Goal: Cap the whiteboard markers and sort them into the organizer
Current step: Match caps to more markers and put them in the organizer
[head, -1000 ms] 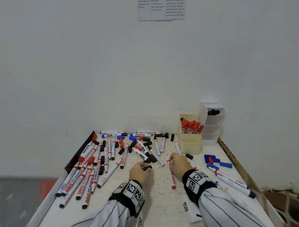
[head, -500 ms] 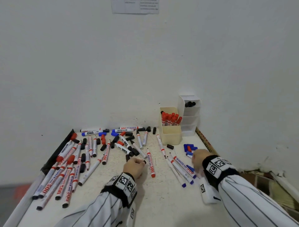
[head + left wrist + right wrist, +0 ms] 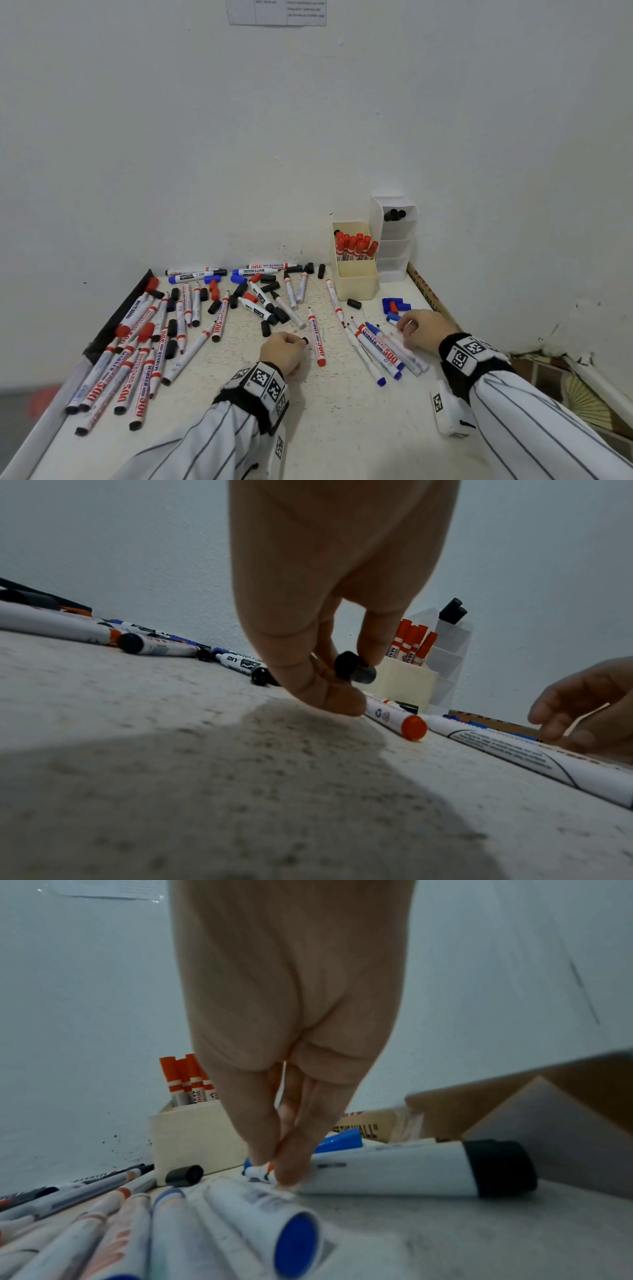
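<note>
Head view. Left hand (image 3: 282,349) near table (image 3: 342,428) centre, fingers curled, pinching a black cap (image 3: 304,340) at the fingertips; a red-ended marker (image 3: 317,337) just to its right. Right hand (image 3: 421,327) at the right side, fingers bent down onto a cluster of blue-ended markers (image 3: 380,353), beside a small pile of loose blue caps (image 3: 395,306). Cream organizer bin (image 3: 356,277) against the wall, holding capped red markers (image 3: 356,245) upright; white tiered organizer (image 3: 395,240) touching its right side, black markers (image 3: 394,214) in the top compartment. Many uncapped markers and loose black caps scattered across the left half of the table.

Left wrist view. Left hand (image 3: 329,615) low over the table, black cap (image 3: 354,668) pinched between thumb and fingers, clear of the surface. Red-ended marker (image 3: 397,719) lying just behind the fingertips. Right hand (image 3: 589,704) at the right edge, fingers curled downward.

Right wrist view. Right hand (image 3: 291,1042) pointing down, fingertips (image 3: 287,1167) pressed together on a small white, orange-marked marker end; blurred, so whether this is a firm hold cannot be told. Black-ended marker (image 3: 411,1169) lying crosswise, touching the fingertips. Blue-ended markers (image 3: 267,1229) in the foreground; cream organizer bin (image 3: 195,1139) behind.
</note>
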{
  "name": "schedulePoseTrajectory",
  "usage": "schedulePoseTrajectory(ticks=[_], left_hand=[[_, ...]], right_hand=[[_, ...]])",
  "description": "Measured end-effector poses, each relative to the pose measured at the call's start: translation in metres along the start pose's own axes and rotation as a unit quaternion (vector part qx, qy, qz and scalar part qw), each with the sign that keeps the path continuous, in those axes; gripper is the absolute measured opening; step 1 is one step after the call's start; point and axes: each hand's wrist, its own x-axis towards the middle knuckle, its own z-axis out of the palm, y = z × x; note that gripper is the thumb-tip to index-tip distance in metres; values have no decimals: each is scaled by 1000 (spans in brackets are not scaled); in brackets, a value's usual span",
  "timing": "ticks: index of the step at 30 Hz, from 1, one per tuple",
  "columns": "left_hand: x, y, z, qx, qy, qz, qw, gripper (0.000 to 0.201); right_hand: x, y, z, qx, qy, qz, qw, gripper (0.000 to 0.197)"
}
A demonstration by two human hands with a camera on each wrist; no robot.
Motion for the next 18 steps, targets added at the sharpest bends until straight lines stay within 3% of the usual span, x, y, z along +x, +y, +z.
schedulePoseTrajectory(ticks=[5, 7, 10, 15, 18], left_hand=[[0, -1, -1, -3, 0, 4, 1000, 18], [1, -2, 0, -2, 1, 5, 1000, 16], [1, -2, 0, -6, 2, 2, 1000, 14], [3, -4, 2, -9, 13, 4, 1000, 15], [4, -6, 3, -10, 18, 11, 1000, 8]], right_hand=[[5, 15, -5, 48, 104, 22, 993, 27], [4, 17, -14, 12, 73, 48, 996, 13], [1, 19, -17, -37, -3, 44, 998, 16], [1, 17, -9, 20, -46, 19, 999, 17], [4, 24, -7, 29, 49, 12, 998, 21]])
